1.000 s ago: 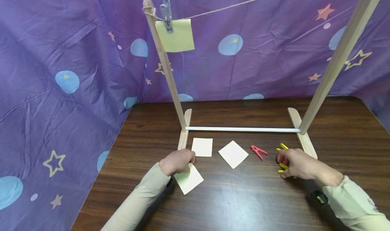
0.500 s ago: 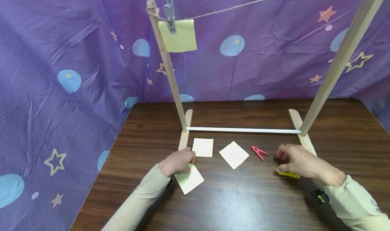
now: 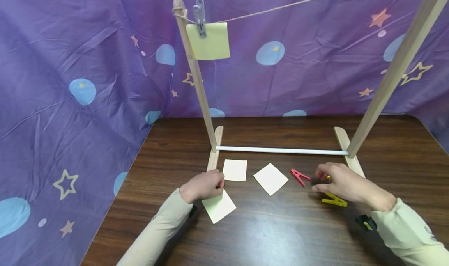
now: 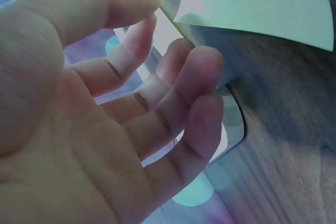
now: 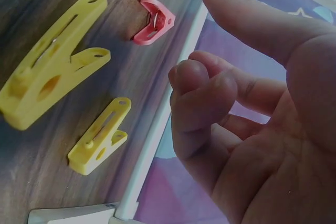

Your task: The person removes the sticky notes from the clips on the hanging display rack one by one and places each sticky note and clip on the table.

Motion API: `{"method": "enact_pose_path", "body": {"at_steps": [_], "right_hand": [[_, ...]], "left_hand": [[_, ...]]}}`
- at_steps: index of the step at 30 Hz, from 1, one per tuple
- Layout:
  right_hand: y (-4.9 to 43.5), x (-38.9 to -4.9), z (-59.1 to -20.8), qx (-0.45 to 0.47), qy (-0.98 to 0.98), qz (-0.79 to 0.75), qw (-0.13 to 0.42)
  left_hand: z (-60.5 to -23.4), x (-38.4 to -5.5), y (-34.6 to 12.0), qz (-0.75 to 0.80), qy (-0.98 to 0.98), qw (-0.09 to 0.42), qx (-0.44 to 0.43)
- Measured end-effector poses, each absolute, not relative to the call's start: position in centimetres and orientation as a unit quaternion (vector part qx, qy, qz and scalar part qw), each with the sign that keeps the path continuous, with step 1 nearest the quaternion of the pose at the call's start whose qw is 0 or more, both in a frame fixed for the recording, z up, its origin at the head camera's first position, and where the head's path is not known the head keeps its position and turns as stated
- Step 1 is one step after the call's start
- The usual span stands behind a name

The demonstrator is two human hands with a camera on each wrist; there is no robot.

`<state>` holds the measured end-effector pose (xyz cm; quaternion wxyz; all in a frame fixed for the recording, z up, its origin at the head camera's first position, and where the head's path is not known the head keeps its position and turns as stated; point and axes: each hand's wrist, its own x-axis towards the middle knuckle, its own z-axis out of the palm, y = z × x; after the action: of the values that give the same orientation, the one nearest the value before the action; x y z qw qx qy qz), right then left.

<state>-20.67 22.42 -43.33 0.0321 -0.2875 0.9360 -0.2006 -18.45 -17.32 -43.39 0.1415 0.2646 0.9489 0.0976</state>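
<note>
In the head view my left hand point(image 3: 203, 186) is over the upper-left part of a pale yellow sticky note point(image 3: 221, 208), hiding some of it. The left wrist view shows its fingers loosely curled, thumb close to index, with the note point(image 4: 257, 3) beside them and nothing seen between. My right hand point(image 3: 342, 182) is low over two yellow clothespins, fingers bent, thumb apart, holding nothing. One clothespin point(image 3: 334, 200) shows below that hand; the other is mostly hidden there, but both the larger-looking pin point(image 5: 52, 66) and smaller-looking pin point(image 5: 100, 137) lie in the right wrist view.
A red clothespin point(image 3: 299, 177) lies left of my right hand. Two more pale notes, one square-on point(image 3: 235, 170) and one turned point(image 3: 271, 179), lie mid-table. Behind stands a wooden frame point(image 3: 201, 94) with a white crossbar point(image 3: 280, 150). A grey clothespin point(image 3: 200, 18) clips a yellow note point(image 3: 212, 43) to its string.
My right hand has shifted slightly left, and the nearer yellow clothespin now shows beneath it. The left hand stays at its note. The whole head view has drifted a little.
</note>
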Motion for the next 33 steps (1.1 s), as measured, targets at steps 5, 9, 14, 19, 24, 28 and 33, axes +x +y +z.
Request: {"method": "enact_pose_path", "body": {"at_steps": [5, 9, 14, 19, 24, 28, 33], "right_hand": [[22.0, -20.8, -43.1, -0.288, 0.935, -0.203, 0.031], [21.6, -21.0, -42.8, -0.299, 0.933, -0.2, 0.016], [20.9, -21.0, -41.1, -0.32, 0.927, -0.195, -0.015], [20.0, -21.0, -38.2, -0.348, 0.912, -0.199, -0.086], [18.8, -21.5, -34.5, -0.371, 0.886, -0.206, -0.185], [17.7, -21.9, -30.8, -0.387, 0.859, -0.225, -0.249], [15.7, -21.7, -25.3, -0.413, 0.818, -0.255, -0.308]], "left_hand": [[-43.5, -18.4, -17.6, 0.105, 0.951, 0.118, 0.267], [-43.4, -18.5, -17.7, 0.128, 0.959, 0.066, 0.246], [-42.6, -19.0, -17.8, 0.169, 0.964, -0.019, 0.202], [-40.9, -19.5, -18.1, 0.235, 0.951, -0.096, 0.176], [-38.6, -20.4, -18.7, 0.322, 0.911, -0.192, 0.174], [-36.2, -21.0, -18.8, 0.418, 0.869, -0.216, 0.153], [-33.2, -21.6, -18.6, 0.579, 0.787, -0.174, 0.118]]}}
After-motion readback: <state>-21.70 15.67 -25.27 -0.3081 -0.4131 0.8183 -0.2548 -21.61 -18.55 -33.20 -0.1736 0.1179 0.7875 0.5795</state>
